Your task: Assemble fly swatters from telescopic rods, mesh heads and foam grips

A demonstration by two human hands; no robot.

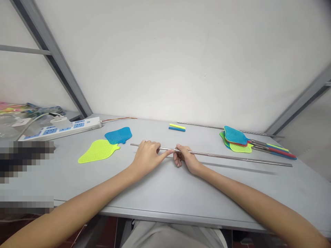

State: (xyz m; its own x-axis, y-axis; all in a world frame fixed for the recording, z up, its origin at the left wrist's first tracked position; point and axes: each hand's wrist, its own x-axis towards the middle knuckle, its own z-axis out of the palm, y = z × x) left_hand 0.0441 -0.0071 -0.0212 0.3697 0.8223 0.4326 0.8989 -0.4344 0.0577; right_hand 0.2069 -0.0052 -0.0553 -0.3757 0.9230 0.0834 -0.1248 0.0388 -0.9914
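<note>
Two bare hands hold one thin metal rod [232, 157] raised above a grey tabletop [160, 196]: the left hand [147, 155] curls over it near one end, the right hand [187, 159] pinches it just beside, most of its length extending rightward. Left of the grip lie blue [118, 135] and yellow-green mesh paddles [97, 151]; behind, two short tubes [177, 129]; right, stacked swatters [236, 135].

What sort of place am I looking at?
Probably a small workshop: a bare metal rod is held above a grey table, with a stack of fly swatters on the right and a loose blue swatter head on the left.
</note>
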